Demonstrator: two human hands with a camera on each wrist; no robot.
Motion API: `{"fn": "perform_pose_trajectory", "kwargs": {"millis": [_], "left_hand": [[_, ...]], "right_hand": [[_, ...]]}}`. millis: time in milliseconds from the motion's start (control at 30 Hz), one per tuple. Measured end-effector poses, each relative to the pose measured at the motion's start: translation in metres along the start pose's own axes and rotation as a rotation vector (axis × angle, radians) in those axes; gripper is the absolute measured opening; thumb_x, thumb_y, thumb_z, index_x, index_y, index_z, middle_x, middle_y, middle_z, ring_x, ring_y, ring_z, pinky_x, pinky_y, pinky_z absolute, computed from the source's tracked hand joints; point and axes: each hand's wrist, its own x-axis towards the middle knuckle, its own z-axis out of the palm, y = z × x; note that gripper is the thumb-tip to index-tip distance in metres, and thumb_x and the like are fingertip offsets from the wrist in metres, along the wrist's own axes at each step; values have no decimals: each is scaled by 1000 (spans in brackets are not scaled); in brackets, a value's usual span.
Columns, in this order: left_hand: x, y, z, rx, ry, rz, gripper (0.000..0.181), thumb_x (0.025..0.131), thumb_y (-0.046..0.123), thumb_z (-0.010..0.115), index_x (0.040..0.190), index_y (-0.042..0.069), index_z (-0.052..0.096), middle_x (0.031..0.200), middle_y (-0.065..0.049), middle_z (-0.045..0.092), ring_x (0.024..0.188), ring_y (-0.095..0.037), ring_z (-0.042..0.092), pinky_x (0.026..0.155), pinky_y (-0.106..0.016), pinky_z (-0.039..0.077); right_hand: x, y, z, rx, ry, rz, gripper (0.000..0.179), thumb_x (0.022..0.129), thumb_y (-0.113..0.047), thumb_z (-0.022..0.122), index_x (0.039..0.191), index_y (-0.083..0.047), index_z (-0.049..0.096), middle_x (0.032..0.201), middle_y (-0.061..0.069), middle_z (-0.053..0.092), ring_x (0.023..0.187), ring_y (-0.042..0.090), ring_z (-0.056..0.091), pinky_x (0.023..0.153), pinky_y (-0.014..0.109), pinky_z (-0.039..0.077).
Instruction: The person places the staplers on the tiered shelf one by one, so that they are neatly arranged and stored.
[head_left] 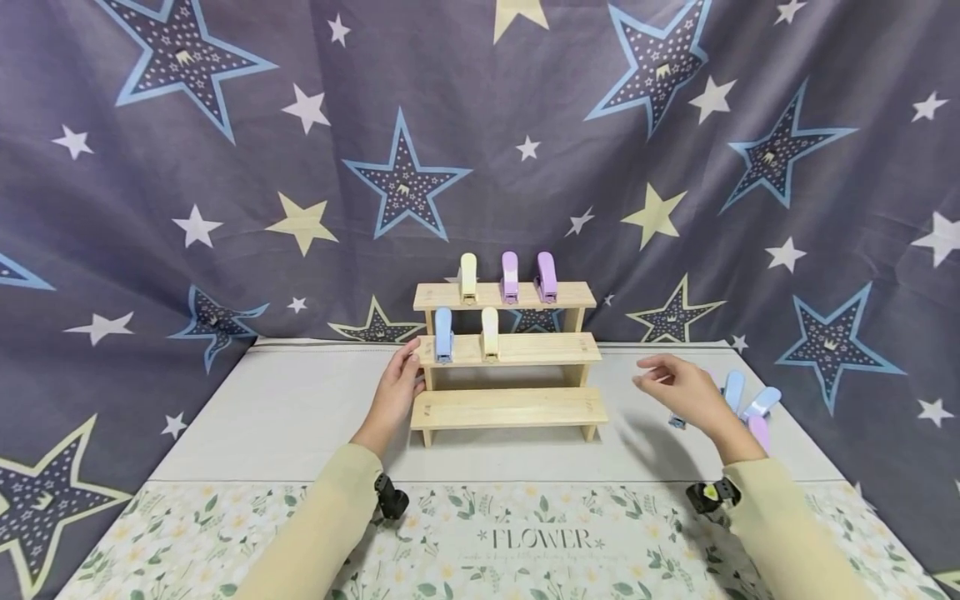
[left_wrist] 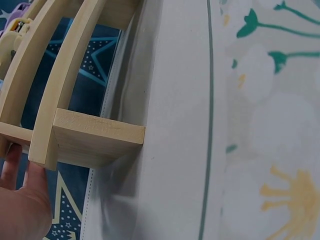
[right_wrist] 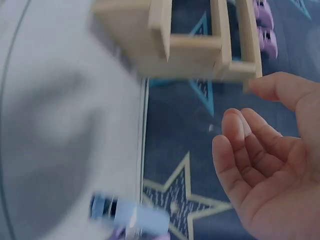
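A three-tier wooden shelf (head_left: 510, 407) stands on the table. A yellow mini stapler (head_left: 468, 279) and two purple mini staplers (head_left: 510, 277) stand on its top tier. The middle tier carries a blue mini stapler (head_left: 444, 335) and another yellow one (head_left: 491, 335). My left hand (head_left: 393, 392) touches the left end of the shelf by the middle tier, fingers fairly straight in the left wrist view. Right of the shelf, my right hand (head_left: 681, 390) hovers with loosely bent fingers and holds nothing. Behind it lie several more staplers, blue (head_left: 762, 403) and purple (head_left: 759, 432), partly hidden by the forearm.
A star-patterned curtain (head_left: 465, 125) hangs right behind the shelf and along both sides. The pale table (head_left: 300, 417) has a floral mat (head_left: 540, 533) with the word FLOWER along its front. Dark wrist cameras (head_left: 390, 497) sit on both wrists.
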Motion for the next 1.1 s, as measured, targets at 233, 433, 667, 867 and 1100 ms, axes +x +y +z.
{"fn": "perform_pose_trajectory", "kwargs": {"millis": [233, 433, 667, 867, 1100], "left_hand": [[-3, -1, 0, 1, 13, 24, 48, 111, 25, 35, 157, 12, 32, 149, -21, 40, 134, -38, 44, 113, -50, 38], [-4, -1, 1, 8, 19, 41, 46, 111, 25, 35, 156, 13, 35, 146, -19, 44, 131, -36, 47, 112, -47, 41], [-3, -2, 1, 14, 25, 36, 45, 111, 26, 36, 155, 15, 36, 146, -17, 44, 131, -34, 48, 111, -46, 42], [-5, -2, 0, 9, 20, 28, 47, 111, 26, 37, 156, 13, 34, 149, -19, 41, 133, -37, 45, 112, -49, 40], [-16, 18, 2, 5, 6, 4, 47, 111, 19, 35, 157, 7, 31, 150, -24, 39, 134, -40, 44, 113, -51, 39]], "right_hand": [[-21, 38, -29, -39, 14, 40, 46, 99, -33, 65, 129, 2, 60, 106, 16, 70, 89, 26, 67, 69, 30, 54], [-42, 67, -52, -98, 11, 110, 50, 100, -35, 62, 130, 5, 59, 113, 26, 66, 100, 41, 63, 73, 42, 55], [-63, 91, -65, -109, -28, 197, 56, 101, -37, 60, 132, 9, 55, 115, 29, 63, 103, 46, 60, 74, 52, 54], [-70, 110, -71, -124, -32, 250, 59, 100, -38, 61, 133, 10, 52, 116, 29, 61, 105, 47, 58, 72, 47, 53], [-72, 125, -71, -61, -139, 311, 72, 99, -36, 63, 137, 18, 35, 119, 38, 53, 103, 46, 58, 74, 43, 55]]}}
